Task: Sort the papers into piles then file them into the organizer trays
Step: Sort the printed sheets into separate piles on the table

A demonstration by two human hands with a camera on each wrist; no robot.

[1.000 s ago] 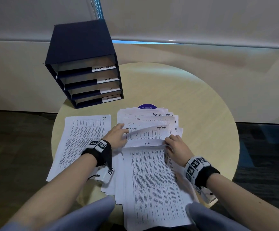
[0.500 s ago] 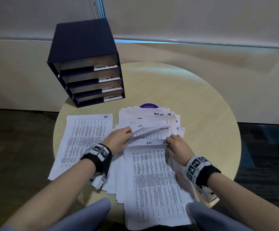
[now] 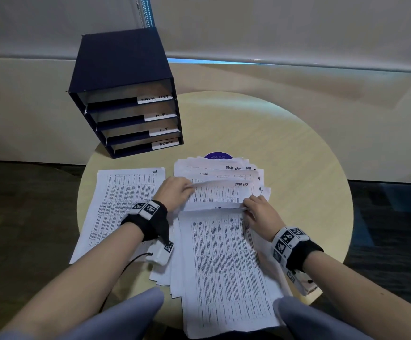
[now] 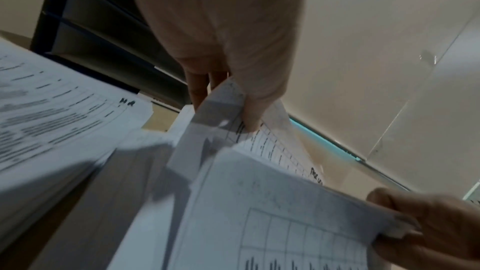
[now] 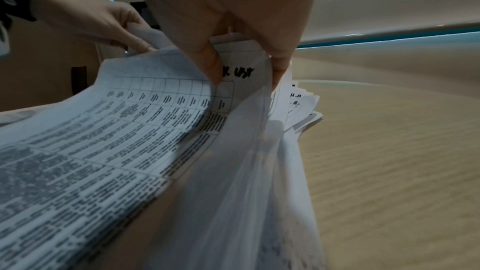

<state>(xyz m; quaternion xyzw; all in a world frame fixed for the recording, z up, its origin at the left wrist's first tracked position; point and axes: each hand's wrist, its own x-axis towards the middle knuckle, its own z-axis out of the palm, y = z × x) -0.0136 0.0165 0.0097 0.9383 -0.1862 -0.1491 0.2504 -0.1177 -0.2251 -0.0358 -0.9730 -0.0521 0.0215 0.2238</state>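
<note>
1. Looking down from the head view, the left hand [image 3: 175, 192] pinches the left edge of a "TASK LIST" sheet [image 3: 220, 192] and lifts it. This is probably so the word at its corner can be read. The right hand [image 3: 260, 214] pinches the top edge of the sheet below [image 3: 224, 253]. Both sheets belong to the messy stack [image 3: 224, 173] in the middle of the round table [image 3: 297, 148]. One "HR" sheet [image 3: 118, 204] lies flat by the table's left edge, like the start of a pile. The organizer [image 3: 128, 99] stands at the far left edge with its four trays facing the person.

2. From the left wrist, the thumb and fingers [image 4: 249, 110] are pressed on the paper's edge.

3. From the right wrist, two fingertips [image 5: 213, 69] pinch the sheet corner beside the written word, and the stack fans out beneath.
</note>
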